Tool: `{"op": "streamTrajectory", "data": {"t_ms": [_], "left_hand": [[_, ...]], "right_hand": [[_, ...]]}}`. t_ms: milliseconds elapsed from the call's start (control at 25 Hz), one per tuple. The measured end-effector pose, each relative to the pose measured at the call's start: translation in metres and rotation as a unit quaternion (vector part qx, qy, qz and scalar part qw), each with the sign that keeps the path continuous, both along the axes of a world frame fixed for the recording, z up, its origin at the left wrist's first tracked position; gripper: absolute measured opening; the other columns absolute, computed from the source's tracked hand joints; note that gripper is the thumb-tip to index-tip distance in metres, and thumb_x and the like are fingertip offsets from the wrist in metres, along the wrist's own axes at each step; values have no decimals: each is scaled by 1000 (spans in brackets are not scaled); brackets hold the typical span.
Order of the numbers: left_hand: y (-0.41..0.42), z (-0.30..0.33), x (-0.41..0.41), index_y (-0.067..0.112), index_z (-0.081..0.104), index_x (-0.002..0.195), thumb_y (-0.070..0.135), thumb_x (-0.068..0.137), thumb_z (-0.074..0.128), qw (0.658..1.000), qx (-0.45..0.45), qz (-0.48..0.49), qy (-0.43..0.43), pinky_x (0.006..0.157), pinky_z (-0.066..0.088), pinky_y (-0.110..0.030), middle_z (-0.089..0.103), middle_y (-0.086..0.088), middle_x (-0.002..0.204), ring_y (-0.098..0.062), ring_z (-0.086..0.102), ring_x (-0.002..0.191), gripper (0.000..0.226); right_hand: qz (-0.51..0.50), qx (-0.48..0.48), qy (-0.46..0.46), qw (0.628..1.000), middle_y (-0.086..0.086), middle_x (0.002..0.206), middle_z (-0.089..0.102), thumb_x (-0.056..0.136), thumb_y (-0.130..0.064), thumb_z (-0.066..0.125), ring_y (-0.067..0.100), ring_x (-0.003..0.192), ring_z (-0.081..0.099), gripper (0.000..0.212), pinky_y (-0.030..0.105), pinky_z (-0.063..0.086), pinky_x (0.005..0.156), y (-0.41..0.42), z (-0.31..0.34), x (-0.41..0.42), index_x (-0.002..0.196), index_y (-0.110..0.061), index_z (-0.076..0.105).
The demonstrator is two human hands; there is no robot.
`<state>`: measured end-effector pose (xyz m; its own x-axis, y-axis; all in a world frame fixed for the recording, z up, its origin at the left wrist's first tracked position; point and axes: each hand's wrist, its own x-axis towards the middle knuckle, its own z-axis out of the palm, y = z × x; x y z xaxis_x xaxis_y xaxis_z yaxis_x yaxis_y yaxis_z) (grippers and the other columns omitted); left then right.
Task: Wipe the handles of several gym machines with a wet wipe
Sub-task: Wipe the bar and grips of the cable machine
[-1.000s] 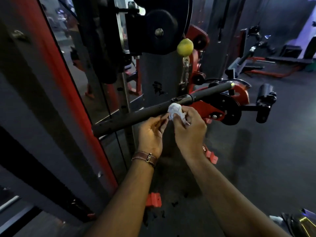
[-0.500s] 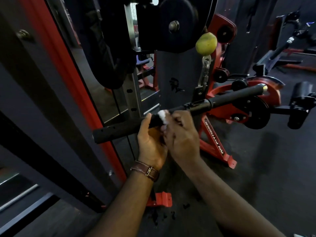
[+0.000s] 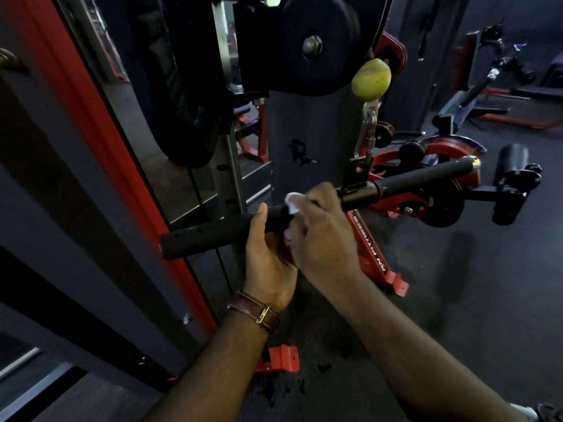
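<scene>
From the head camera, a black bar (image 3: 320,205) hangs level across the middle of the view, clipped at its centre to a metal link (image 3: 367,132) under a yellow-green ball (image 3: 371,79). The left hand (image 3: 269,254) comes up from below and wraps the bar's foam grip, thumb over the top and fingers (image 3: 275,239) curled together around the underside. A brown strap (image 3: 254,312) with a metal buckle sits on that wrist.

The right hand (image 3: 323,236) is just beside the left, touching it, and folds over the bar from the near side. Its fingers (image 3: 327,193) are bent and pressed together, pinning a white wipe (image 3: 293,203) against the bar. Only a small crumpled corner of the wipe shows, sticking out past the knuckles between the two hands; the rest is hidden under the palm.

Beyond the right fingertips the bar runs on to a brass-coloured end cap (image 3: 473,162). Past the left thumb the other foam end (image 3: 195,239) reaches toward a red and grey frame (image 3: 100,141). Behind the fingers stands a grey column (image 3: 307,138) with a large black pulley (image 3: 316,41) above it. Below the forearms lies a dark floor (image 3: 457,300) with a red bracket (image 3: 281,357).
</scene>
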<state>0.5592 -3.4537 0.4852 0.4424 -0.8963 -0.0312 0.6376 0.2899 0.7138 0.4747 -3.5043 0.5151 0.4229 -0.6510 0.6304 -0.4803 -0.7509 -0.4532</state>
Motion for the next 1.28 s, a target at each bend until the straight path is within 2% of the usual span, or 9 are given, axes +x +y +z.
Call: {"op": "streamTrajectory", "data": {"t_ms": [200,400,560,640,800,880,1040,1200,1280], "left_hand": [[1,0,-2,3,59,125,53,92,53,999,2,-34,-18,76,57,-28,70,-2,84,-14,69,84,60],[6,-4,6,7,52,141,52,93,52,997,-5,-40,-59,109,44,-43,61,-15,137,-26,57,130,66],[18,-6,11,3,64,123,58,82,68,995,33,36,-83,76,57,-28,72,-15,111,-24,71,96,68],[24,-11,17,2,67,111,47,84,73,990,45,113,-77,68,55,-26,73,-16,100,-23,71,81,53],[30,-8,16,6,70,101,34,79,70,984,66,141,-88,62,55,-23,76,-14,96,-20,71,75,35],[31,-7,13,4,69,107,34,78,71,982,69,145,-95,60,54,-23,75,-16,100,-21,71,75,41],[32,-7,8,3,68,100,28,82,73,976,58,190,-84,60,54,-25,74,-13,90,-21,69,72,31],[31,-4,11,-2,63,110,22,83,75,974,44,219,-44,64,57,-28,71,-22,102,-27,72,76,38],[31,-4,12,-4,62,114,20,83,76,973,47,222,-29,65,58,-27,71,-23,106,-27,72,79,41]], "right_hand": [[-126,6,117,985,5,125,44,94,-21,54,3,96,37,25,23,48,89,-17,15,-7,117,-15,62],[119,69,48,989,-3,105,46,97,-14,52,2,84,51,18,10,45,73,16,22,6,106,-14,68],[-40,98,-77,991,-8,108,48,96,-13,55,3,86,56,26,16,52,73,-6,-4,-19,119,-21,64],[-27,248,-282,927,1,101,63,94,-7,58,12,81,66,20,27,59,70,1,-15,-20,107,-20,65],[19,584,-570,577,10,96,75,92,3,58,19,84,74,19,28,59,72,-2,-18,-1,105,-7,67],[70,644,-606,461,14,102,72,90,5,57,20,85,72,22,30,58,74,-12,-24,10,107,-6,66],[207,668,-486,525,12,87,66,86,1,53,18,65,60,26,28,48,60,4,-25,19,108,-10,61],[187,660,-611,395,7,78,62,88,9,42,10,54,59,30,17,47,45,-10,-22,11,100,-9,63],[205,661,-551,466,8,79,65,80,6,51,12,60,60,28,18,49,52,9,-18,11,100,-7,65]]}}
